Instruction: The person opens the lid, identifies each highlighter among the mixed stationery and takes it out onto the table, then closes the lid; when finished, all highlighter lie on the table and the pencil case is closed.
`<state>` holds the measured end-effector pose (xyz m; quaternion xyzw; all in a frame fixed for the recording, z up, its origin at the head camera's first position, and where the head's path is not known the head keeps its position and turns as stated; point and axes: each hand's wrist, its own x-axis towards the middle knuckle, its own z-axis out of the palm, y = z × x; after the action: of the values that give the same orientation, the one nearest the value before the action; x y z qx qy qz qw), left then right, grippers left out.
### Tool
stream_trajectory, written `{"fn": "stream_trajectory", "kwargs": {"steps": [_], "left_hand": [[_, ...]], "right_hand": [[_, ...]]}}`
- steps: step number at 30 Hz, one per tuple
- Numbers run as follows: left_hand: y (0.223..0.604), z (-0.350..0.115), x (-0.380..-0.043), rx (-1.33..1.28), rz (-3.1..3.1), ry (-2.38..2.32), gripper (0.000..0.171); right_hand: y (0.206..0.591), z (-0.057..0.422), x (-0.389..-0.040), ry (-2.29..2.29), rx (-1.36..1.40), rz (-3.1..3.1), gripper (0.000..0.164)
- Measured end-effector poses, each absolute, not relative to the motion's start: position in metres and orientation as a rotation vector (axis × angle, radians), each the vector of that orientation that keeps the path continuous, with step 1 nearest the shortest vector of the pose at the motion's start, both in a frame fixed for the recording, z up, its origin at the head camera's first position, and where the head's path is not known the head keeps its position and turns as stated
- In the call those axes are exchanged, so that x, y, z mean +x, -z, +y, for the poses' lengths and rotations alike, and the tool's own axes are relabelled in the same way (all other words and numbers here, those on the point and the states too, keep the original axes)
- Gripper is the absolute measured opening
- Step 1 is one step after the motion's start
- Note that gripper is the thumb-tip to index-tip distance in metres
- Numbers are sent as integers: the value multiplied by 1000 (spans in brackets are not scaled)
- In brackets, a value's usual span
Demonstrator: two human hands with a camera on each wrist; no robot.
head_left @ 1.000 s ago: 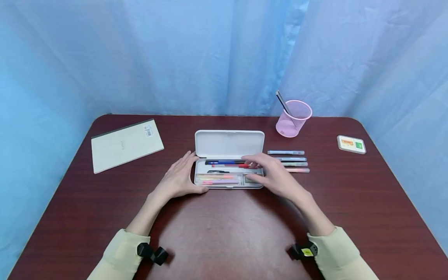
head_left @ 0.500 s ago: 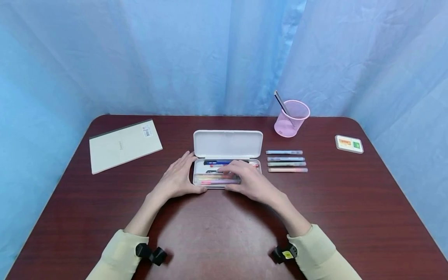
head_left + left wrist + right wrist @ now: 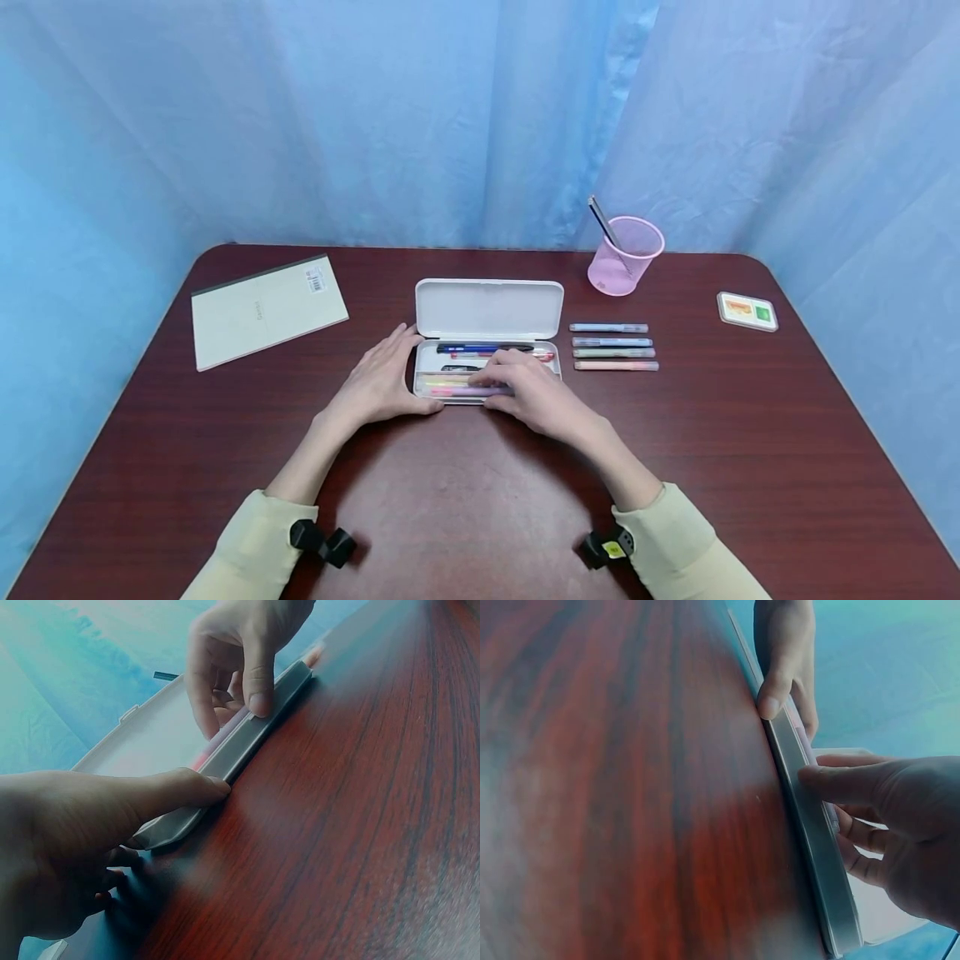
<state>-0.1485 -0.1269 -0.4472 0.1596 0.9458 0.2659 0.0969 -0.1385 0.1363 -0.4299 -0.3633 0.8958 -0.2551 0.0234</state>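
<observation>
An open white pencil case (image 3: pixel 487 310) lies on the table, its lid raised at the back. My left hand (image 3: pixel 384 379) holds its left end, thumb on the front wall, fingers round the far side. My right hand (image 3: pixel 534 393) reaches over the case's right half. Its thumb (image 3: pixel 259 703) touches the front edge, and its fingers curve inside by a purple pen (image 3: pixel 457 391); whether they pinch it is hidden. A yellowish pen (image 3: pixel 447 379) lies beside the purple one. Behind them are a blue pen (image 3: pixel 472 348), a red pen (image 3: pixel 467 356) and a black item (image 3: pixel 459 367).
Several pastel pens (image 3: pixel 615 353) lie in a row right of the case. A pink mesh pen cup (image 3: pixel 626 258) with a dark pencil-like stick (image 3: pixel 602 218) stands behind them. A notebook (image 3: pixel 270 313) lies at the left, a small flat case (image 3: pixel 747 311) at the far right.
My right hand has moved left along the pencil case, from its right end toward the middle, and then lowered its fingers to the pens at the front. The left hand has stayed put.
</observation>
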Motion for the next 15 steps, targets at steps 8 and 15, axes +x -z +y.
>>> {"fn": "stream_trajectory", "kwargs": {"steps": [8,15], "left_hand": [[447,-127,-148,475,2805,-791,99],[448,-126,-149,473,2806,-783,100]], "right_hand": [[430,136,-138,792,-1159,2764,22],[430,137,-138,807,-1158,2758,22]]}}
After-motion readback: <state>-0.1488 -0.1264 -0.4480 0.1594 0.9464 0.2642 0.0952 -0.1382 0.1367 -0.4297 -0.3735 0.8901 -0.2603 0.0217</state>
